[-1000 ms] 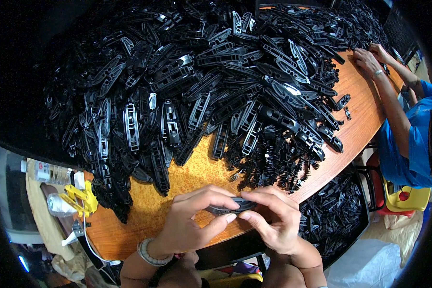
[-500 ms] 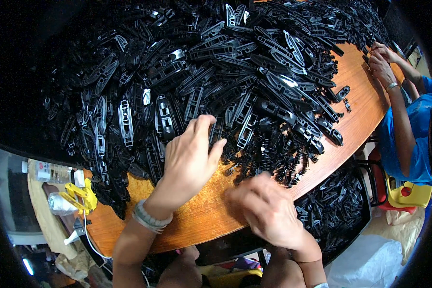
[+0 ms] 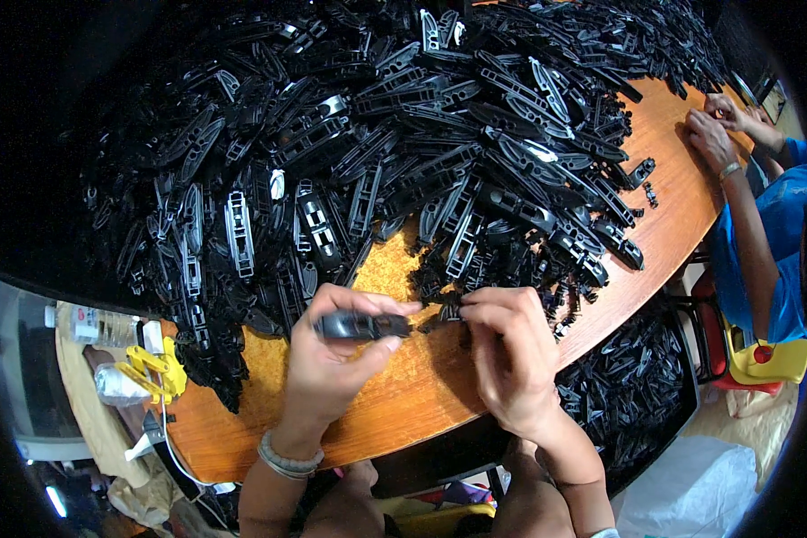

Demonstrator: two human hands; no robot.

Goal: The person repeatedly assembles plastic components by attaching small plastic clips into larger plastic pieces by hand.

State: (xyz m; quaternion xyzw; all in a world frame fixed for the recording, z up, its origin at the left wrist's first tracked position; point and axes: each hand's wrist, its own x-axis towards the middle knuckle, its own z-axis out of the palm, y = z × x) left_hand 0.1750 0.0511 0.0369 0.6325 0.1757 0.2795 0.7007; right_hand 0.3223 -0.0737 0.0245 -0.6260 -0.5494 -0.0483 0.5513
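Observation:
Over the near part of the wooden table (image 3: pixel 377 408), my left hand (image 3: pixel 332 372) is closed on a long curved black plastic part (image 3: pixel 357 325), which points toward my other hand. My right hand (image 3: pixel 516 354) pinches a small dark plastic piece (image 3: pixel 435 320) close to that part's right end. Whether the two pieces touch, I cannot tell. Just beyond my hands spreads a large heap of long black plastic parts (image 3: pixel 403 99), slotted and curved. Many small black clips (image 3: pixel 502 278) lie in a pile at the heap's near edge.
A co-worker in a blue shirt (image 3: pixel 762 242) handles something at the table's right side. Under the right edge stands a black bin (image 3: pixel 632 394) of similar parts. A yellow plastic tool (image 3: pixel 157 363) and clear bottles (image 3: pixel 108 325) are on the left. A yellow stool (image 3: pixel 767 359) stands at right.
My left hand has come back from the heap with a long black part. My right hand, blurred before, has risen beside it with a small piece. Bare wood shows where the part lay.

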